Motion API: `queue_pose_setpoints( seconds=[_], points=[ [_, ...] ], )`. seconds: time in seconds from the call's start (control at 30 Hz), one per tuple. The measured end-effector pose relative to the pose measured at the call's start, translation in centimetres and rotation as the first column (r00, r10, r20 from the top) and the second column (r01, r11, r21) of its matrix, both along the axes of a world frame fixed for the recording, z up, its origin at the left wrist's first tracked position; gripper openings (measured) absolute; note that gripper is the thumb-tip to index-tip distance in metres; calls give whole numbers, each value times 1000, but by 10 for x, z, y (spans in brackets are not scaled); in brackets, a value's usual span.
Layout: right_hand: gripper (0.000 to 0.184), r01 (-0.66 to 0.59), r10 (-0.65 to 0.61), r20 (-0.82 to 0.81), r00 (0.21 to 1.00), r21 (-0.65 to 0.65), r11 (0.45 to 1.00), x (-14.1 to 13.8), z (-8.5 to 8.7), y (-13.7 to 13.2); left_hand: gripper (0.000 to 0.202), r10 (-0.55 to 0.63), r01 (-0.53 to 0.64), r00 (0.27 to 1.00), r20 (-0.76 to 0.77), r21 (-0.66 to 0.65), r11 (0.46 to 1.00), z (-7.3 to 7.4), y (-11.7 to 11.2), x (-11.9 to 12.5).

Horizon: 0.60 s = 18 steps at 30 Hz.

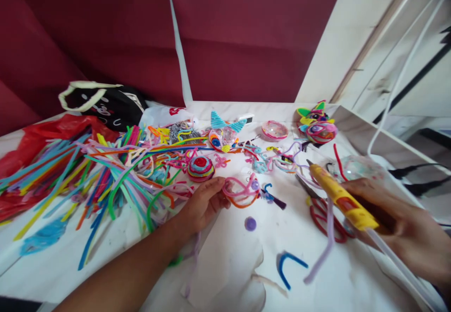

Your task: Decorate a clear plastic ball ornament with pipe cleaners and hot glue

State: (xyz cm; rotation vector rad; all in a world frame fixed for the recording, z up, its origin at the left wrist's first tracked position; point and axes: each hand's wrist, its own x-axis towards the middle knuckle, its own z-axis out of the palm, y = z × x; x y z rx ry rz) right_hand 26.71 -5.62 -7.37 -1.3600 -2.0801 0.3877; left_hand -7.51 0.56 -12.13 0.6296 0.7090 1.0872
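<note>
My left hand (204, 206) pinches the edge of a round piece wound with pink and orange pipe cleaners (241, 192). In my right hand (394, 222) is a yellow hot glue gun (340, 197), its nozzle pointing up and left and a clear glue stick (398, 262) coming out of its back. A lilac pipe cleaner (329, 237) hangs below the gun; whether my fingers hold it I cannot tell. Below the round piece lies a purple pom-pom (250, 223). Red-handled scissors (322, 213) lie partly behind the gun, and a bent blue pipe cleaner (287, 265) rests nearer me.
Loose pipe cleaners (116, 171) are heaped at left over a red plastic bag (38, 138). Farther back are a coiled disc (200, 167), a blue-eared figure (225, 136), a pink-rimmed clear dish (275, 130) and a colourful figure (319, 128). A black bag (105, 107) stands behind.
</note>
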Motion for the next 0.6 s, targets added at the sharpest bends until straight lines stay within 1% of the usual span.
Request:
queue_pose_setpoints(
  seconds=[0.03,0.1,0.2,0.27,0.37,0.4,0.47,0.53,0.57,0.6],
  points=[
    [30,15,-15,-8,1000,11,1000,1,-1,2,27,-5,5,1000,-1,2,1000,0,0,0],
    [33,69,-70,24,997,63,996,5,-2,5,26,-10,10,1000,3,3,1000,-1,0,-1],
    [35,148,-181,135,974,225,963,7,-1,11,23,-14,14,1000,11,1,1000,-3,0,-2],
    [35,156,-234,217,948,326,933,5,3,13,22,-13,13,1000,14,1,1000,-4,0,-2],
    [34,121,-257,314,914,393,911,0,12,16,21,-13,13,1000,17,10,1000,-5,1,-2],
    [33,119,-262,318,911,406,906,-2,15,17,21,-15,15,1000,17,14,1000,-5,1,-2],
    [30,132,-248,263,932,392,911,-5,18,19,20,-16,16,1000,10,14,1000,-5,2,-2],
    [24,152,-214,158,964,336,929,-6,18,21,20,-8,8,1000,-4,10,1000,-5,2,-1],
    [20,177,-215,100,971,297,938,-7,17,22,20,-2,2,1000,-10,9,1000,-5,3,-1],
    [18,226,-243,42,969,246,943,-7,15,23,19,4,-4,1000,-12,8,1000,-5,3,-1]
  ],
)
